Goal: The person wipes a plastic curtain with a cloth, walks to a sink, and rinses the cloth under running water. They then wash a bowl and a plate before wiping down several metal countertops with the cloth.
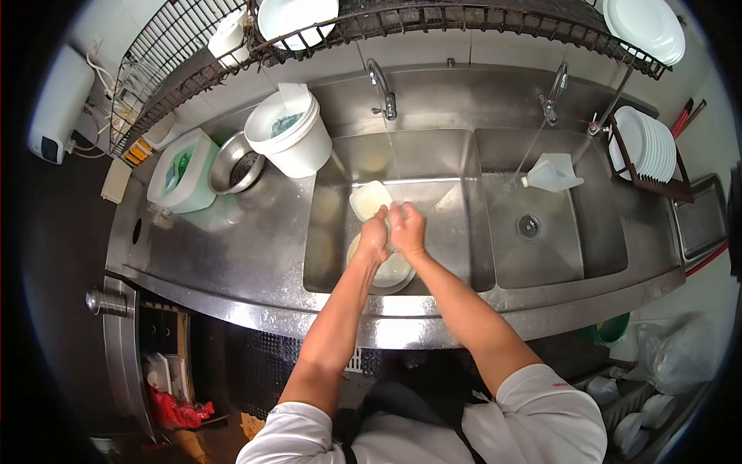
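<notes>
Both hands are low in the left sink basin (444,259), under the stream from the left faucet (380,91). My left hand (374,234) has its fingers bent beside a pale square bowl (369,199). Close against it on the right, my right hand (406,226) has curled, slightly blurred fingers. What lies between the hands, if anything, is hidden. Below them, partly covered by the hands and wrists, round whitish dishes (394,271) rest near the front of the basin.
Water also runs from the right faucet (553,94) near a translucent jug (553,172) in the right basin. A white bucket (297,143), metal bowl (226,174) and pale green tub (182,189) stand left. A wire rack (433,17) hangs above; plates (645,145) stand right.
</notes>
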`<state>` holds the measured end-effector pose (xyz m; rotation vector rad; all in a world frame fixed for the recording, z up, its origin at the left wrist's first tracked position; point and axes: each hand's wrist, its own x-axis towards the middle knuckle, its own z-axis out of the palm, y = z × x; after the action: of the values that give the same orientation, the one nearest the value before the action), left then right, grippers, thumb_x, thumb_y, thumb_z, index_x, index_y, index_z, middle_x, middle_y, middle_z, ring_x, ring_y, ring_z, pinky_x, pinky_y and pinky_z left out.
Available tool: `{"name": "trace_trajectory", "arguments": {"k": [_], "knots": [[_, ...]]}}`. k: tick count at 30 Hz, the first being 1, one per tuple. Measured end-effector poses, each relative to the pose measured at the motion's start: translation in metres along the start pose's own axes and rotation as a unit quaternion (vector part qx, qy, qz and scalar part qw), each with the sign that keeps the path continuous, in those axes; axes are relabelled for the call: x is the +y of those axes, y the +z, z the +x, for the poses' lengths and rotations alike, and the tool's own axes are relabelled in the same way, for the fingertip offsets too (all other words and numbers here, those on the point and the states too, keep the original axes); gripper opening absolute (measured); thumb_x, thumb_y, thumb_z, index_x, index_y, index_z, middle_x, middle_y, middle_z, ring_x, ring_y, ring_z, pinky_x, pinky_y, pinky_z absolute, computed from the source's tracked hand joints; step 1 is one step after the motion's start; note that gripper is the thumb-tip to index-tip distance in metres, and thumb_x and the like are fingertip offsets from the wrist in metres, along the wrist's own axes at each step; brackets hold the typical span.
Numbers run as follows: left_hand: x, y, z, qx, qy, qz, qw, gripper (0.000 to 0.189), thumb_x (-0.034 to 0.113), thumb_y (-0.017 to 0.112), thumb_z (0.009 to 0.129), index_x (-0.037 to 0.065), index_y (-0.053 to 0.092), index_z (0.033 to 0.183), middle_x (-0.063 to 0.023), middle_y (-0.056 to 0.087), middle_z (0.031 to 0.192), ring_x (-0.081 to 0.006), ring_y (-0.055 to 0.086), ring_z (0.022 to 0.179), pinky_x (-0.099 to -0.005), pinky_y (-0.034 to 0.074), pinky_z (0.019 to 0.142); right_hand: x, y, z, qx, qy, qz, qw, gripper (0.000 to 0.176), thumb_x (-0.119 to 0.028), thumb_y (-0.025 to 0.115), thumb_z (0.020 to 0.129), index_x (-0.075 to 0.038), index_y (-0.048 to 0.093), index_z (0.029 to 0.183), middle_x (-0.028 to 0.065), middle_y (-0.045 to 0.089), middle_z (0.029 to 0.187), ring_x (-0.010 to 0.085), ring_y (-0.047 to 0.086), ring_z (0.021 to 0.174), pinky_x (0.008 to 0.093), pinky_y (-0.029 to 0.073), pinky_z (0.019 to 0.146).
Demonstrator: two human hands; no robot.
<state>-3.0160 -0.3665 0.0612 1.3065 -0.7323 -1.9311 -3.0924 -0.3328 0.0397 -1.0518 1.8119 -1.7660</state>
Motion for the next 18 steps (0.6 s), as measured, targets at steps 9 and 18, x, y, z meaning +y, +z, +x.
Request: {"name": "trace_trajectory", "arguments": {"k": [9,18], "knots": [[0.047,-0.021,-0.002,-0.289,0.079,0.279,0.912,0.038,0.013,0.068,0.089,0.002,0.057,0.123,-0.0032,0.062,0.114,-0.0101,0.057,0.102,-0.0255,0.044,0.092,0.005,-0.016,0.053,-0.329,-0.012,0.166,0.929,0.037,-0.031,0.051,0.098,0.003,0.066,0.104,0.0136,0.068,0.097,0.0192,0.062,0.089,0.0331,0.049,0.079],[0.101,-0.076,-0.024,-0.236,0.1,0.366,0.894,0.01,0.016,0.068,0.089,0.006,0.066,0.088,0.0019,0.065,0.086,-0.008,0.055,0.086,-0.0234,0.041,0.084,-0.028,-0.084,0.065,-0.485,0.054,-0.121,0.864,0.036,-0.03,0.079,0.08,0.002,0.064,0.078,0.0061,0.059,0.073,0.0127,0.051,0.07,0.0307,0.042,0.065]]}}
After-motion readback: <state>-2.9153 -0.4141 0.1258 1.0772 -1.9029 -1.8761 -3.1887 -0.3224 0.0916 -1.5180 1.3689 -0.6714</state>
